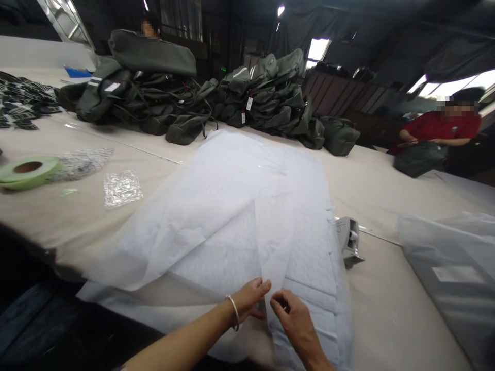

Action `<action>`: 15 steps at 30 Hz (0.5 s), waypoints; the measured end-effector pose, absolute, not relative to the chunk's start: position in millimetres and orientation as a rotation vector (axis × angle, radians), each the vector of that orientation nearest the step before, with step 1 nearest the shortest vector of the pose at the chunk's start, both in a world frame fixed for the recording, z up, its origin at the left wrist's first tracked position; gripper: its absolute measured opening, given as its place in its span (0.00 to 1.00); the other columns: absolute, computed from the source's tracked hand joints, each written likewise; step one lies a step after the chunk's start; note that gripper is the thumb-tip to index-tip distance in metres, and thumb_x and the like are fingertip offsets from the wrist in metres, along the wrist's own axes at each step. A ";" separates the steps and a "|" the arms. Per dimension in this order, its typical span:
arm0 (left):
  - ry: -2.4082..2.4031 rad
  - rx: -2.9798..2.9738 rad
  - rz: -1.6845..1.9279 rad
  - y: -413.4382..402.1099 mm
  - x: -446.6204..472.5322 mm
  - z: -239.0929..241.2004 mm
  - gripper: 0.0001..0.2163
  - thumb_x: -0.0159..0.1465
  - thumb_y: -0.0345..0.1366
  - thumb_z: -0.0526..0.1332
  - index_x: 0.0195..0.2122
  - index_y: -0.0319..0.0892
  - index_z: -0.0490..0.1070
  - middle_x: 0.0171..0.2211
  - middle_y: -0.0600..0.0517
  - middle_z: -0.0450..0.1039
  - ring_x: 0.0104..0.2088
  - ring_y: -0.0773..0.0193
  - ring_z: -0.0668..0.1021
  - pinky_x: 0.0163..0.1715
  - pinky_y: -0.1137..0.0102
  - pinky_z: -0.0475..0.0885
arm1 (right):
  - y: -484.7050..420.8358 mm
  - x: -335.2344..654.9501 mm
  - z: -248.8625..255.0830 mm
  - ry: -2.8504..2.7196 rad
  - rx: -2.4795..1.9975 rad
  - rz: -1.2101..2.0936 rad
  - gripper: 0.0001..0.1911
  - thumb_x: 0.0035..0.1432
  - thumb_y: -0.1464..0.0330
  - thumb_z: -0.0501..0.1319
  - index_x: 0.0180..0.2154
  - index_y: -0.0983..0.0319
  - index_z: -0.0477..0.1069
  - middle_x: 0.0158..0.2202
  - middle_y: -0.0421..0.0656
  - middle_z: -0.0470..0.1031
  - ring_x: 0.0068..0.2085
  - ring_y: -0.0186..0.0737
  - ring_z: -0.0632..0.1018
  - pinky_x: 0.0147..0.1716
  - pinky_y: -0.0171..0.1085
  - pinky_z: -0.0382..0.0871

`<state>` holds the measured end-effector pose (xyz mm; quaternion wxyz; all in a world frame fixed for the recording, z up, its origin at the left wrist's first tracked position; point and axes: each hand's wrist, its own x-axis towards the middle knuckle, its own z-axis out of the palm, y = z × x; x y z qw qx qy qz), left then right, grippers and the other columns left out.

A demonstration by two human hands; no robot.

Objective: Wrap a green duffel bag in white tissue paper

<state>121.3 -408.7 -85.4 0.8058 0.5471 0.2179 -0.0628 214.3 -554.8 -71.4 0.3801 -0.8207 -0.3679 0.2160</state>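
Note:
A stack of thin white tissue sheets (232,206) lies spread on the beige table (77,216). My left hand (249,299), with a bracelet at the wrist, pinches the near edge of a narrow folded sheet (278,232) between thumb and fingers. My right hand (292,314) pinches the same edge just to the right, fingers curled. Both hands sit at the front of the stack, almost touching each other.
A green tape roll (29,170) and clear plastic packets (121,188) lie at left. Dark green bags (270,93) are heaped at the back. A tape dispenser (350,242) sits right of the sheets, plastic bags (452,263) beyond. A person in red (436,129) works far right; another stands at the back.

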 end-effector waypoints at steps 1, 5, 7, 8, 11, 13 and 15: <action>0.506 1.106 -0.078 -415.3 126.2 -87.7 0.31 0.57 0.62 0.56 0.52 0.44 0.65 0.47 0.45 0.70 0.42 0.58 0.75 0.32 0.67 0.74 | -553.9 213.8 -68.3 -0.934 -2.069 0.586 0.14 0.58 0.56 0.57 0.33 0.57 0.74 0.33 0.41 0.76 0.35 0.42 0.76 0.36 0.37 0.67; 0.629 0.951 0.132 -427.3 133.9 -100.2 0.22 0.52 0.51 0.62 0.40 0.40 0.69 0.32 0.50 0.71 0.30 0.63 0.73 0.29 0.69 0.69 | -553.2 220.4 -67.5 -0.759 -2.055 0.587 0.20 0.53 0.50 0.59 0.37 0.59 0.73 0.37 0.44 0.77 0.40 0.44 0.77 0.39 0.38 0.69; 0.641 0.916 0.189 -427.2 132.4 -104.7 0.18 0.48 0.47 0.63 0.36 0.39 0.70 0.29 0.52 0.70 0.28 0.64 0.72 0.29 0.69 0.68 | -549.9 224.2 -70.6 -0.645 -2.065 0.583 0.27 0.51 0.47 0.59 0.42 0.61 0.71 0.40 0.46 0.76 0.41 0.46 0.77 0.39 0.39 0.70; 0.640 0.905 0.205 -426.5 131.1 -105.9 0.18 0.47 0.45 0.63 0.35 0.39 0.71 0.28 0.52 0.71 0.27 0.64 0.72 0.29 0.69 0.68 | -546.6 225.3 -72.0 -0.599 -2.073 0.596 0.32 0.51 0.45 0.58 0.46 0.63 0.68 0.42 0.48 0.75 0.41 0.46 0.77 0.39 0.39 0.71; 0.631 0.903 0.233 -424.5 127.4 -105.5 0.16 0.45 0.41 0.64 0.34 0.38 0.73 0.27 0.52 0.72 0.29 0.63 0.73 0.32 0.69 0.67 | -531.0 225.0 -74.6 -0.561 -2.141 0.636 0.46 0.49 0.41 0.56 0.59 0.66 0.56 0.45 0.49 0.73 0.37 0.46 0.77 0.38 0.42 0.70; 0.631 0.920 0.246 -423.6 126.1 -103.9 0.16 0.45 0.40 0.65 0.34 0.38 0.74 0.27 0.52 0.73 0.30 0.63 0.74 0.32 0.70 0.67 | -519.6 224.6 -75.5 -0.631 -2.205 0.609 0.50 0.49 0.42 0.57 0.63 0.66 0.51 0.45 0.49 0.72 0.39 0.47 0.77 0.40 0.43 0.69; 0.647 0.933 0.245 -422.2 124.8 -103.3 0.18 0.44 0.39 0.66 0.36 0.38 0.74 0.27 0.53 0.73 0.29 0.63 0.73 0.30 0.71 0.66 | -512.1 226.7 -76.6 -0.703 -2.247 0.543 0.45 0.50 0.49 0.56 0.63 0.68 0.52 0.42 0.49 0.72 0.40 0.49 0.77 0.42 0.43 0.68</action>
